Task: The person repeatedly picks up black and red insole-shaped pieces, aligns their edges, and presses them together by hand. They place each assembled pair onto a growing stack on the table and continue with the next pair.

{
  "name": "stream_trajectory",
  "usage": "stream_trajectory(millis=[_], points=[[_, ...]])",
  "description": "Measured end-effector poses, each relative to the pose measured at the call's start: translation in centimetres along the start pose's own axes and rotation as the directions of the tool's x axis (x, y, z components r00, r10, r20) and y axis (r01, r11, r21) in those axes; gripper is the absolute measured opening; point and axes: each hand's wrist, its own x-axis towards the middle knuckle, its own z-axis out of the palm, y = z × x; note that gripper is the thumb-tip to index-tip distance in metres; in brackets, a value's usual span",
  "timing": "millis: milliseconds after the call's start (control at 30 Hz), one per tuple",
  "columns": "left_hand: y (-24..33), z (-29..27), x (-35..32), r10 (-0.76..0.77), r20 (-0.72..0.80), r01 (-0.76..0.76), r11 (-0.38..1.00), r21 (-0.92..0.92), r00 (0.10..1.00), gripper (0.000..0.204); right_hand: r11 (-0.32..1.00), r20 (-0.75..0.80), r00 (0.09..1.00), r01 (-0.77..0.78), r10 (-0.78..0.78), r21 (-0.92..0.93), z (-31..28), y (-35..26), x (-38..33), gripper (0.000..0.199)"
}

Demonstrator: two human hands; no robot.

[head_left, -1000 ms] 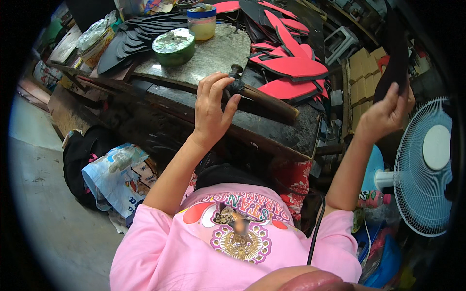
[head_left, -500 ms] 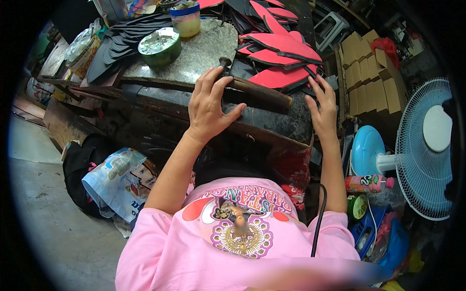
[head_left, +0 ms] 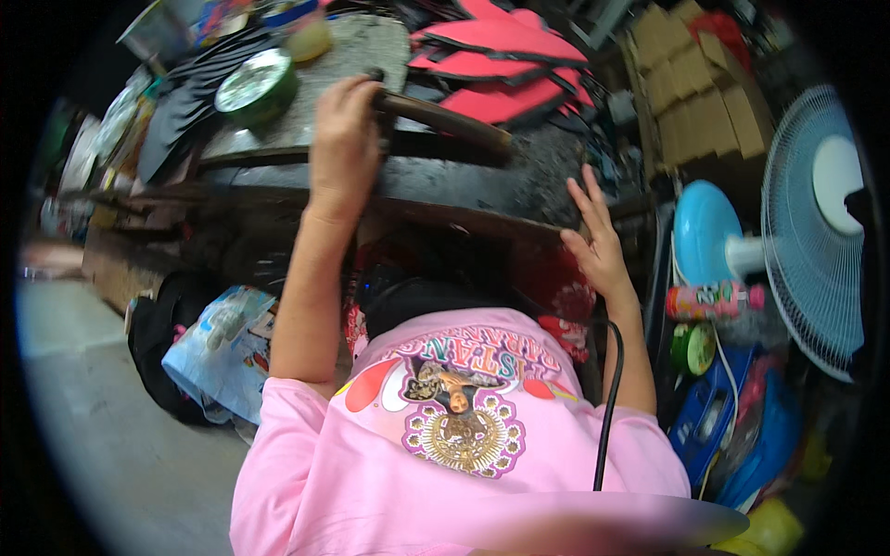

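Observation:
My left hand (head_left: pixel 345 148) is closed around the dark metal head of a hammer (head_left: pixel 450 120), whose worn wooden handle points right across the front of the workbench. The fingers hide most of the head. My right hand (head_left: pixel 598 241) hangs near the bench's right front edge, fingers apart, holding nothing. Beyond the hammer lies a pile of pink-red foam pieces (head_left: pixel 505 100) with black edges, cut in curved shoe-part shapes. A pale stone slab (head_left: pixel 357 56) lies on the bench by my left fingertips.
On the bench's left stand a round green tin (head_left: pixel 258 88), a blue-rimmed jar (head_left: pixel 308 37) and fanned black pieces (head_left: pixel 199 107). To my right are small cardboard boxes (head_left: pixel 705 102), a fan (head_left: pixel 807 232) and a pink bottle (head_left: pixel 714 299). A black cable (head_left: pixel 609 408) crosses my shirt.
My left fingers have closed around the hammer head. My right hand has drawn back toward me, away from the pink-red pieces. The whole view has shifted, so the bench sits higher and further left.

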Motion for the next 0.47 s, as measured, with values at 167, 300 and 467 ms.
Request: stream_trajectory(millis=[167, 300, 467], points=[[-2.3, 0.3, 0.8, -0.008, -0.004, 0.008, 1.000, 0.006, 1.000, 0.035, 0.890, -0.326, 0.933, -0.013, -0.153, -0.455, -3.7, -0.5, -4.1, 0.022], [-2.8, 0.6, 0.2, -0.059, 0.002, 0.059, 0.998, 0.002, 0.998, 0.031, 0.693, -0.622, 0.699, -0.252, -0.353, -0.675, -7.2, -1.3, -8.9, 0.033], [-4.2, 0.7, -0.5, -0.044, 0.028, 0.043, 0.999, 0.031, 0.999, 0.030, 0.698, -0.825, 0.455, -0.468, -0.335, -0.542, -10.4, 0.7, -13.2, 0.073]])
